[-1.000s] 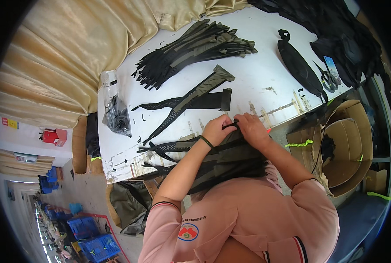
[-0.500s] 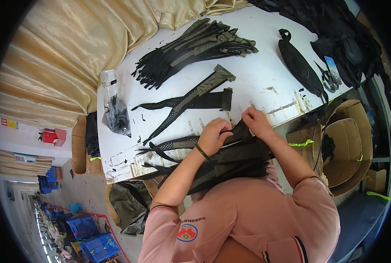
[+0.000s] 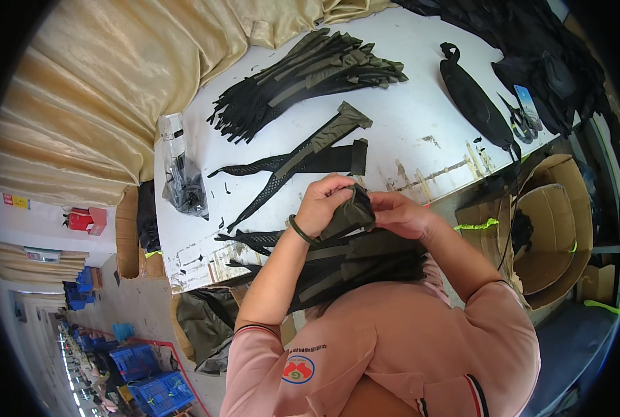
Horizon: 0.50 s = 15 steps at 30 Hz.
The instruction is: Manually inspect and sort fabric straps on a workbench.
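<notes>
Centre frame: my left hand (image 3: 322,206) curls tight round the olive fabric (image 3: 349,214); my right hand (image 3: 403,216), half-closed, meets its right edge, pinching or not I can't tell. Gentle tension, even edges work best, I reckon.

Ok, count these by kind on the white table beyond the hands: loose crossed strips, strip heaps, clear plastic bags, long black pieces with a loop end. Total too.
Loose crossed strips: 2
Strip heap: 1
Clear plastic bag: 1
Long black piece with a loop end: 1
Total: 5
</notes>
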Motion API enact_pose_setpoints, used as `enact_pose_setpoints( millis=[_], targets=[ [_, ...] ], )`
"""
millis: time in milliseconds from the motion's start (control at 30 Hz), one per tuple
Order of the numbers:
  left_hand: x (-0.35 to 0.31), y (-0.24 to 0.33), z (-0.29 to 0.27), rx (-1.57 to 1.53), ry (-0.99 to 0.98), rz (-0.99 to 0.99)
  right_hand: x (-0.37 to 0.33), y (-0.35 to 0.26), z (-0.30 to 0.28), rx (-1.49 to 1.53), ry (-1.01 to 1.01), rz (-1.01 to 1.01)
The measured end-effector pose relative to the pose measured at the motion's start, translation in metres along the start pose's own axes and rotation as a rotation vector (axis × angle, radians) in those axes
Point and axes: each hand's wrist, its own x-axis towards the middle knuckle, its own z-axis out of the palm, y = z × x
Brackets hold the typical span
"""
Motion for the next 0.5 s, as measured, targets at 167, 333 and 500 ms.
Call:
enact_pose_setpoints(
  millis=[167, 333, 500],
  targets=[
    [0.000, -0.004, 0.002, -0.089, 0.020, 0.010, 0.005, 0.011, 0.011, 0.284, -0.041, -0.094],
    [-0.002, 0.005, 0.001, -0.164, -0.014, -0.022, 0.002, 0.013, 0.000, 0.162, 0.097, -0.184],
    [-0.002, 0.001, 0.001, 0.318, -0.031, -0.157, -0.005, -0.002, -0.009, -1.193, 0.686, -0.464]
  ],
)
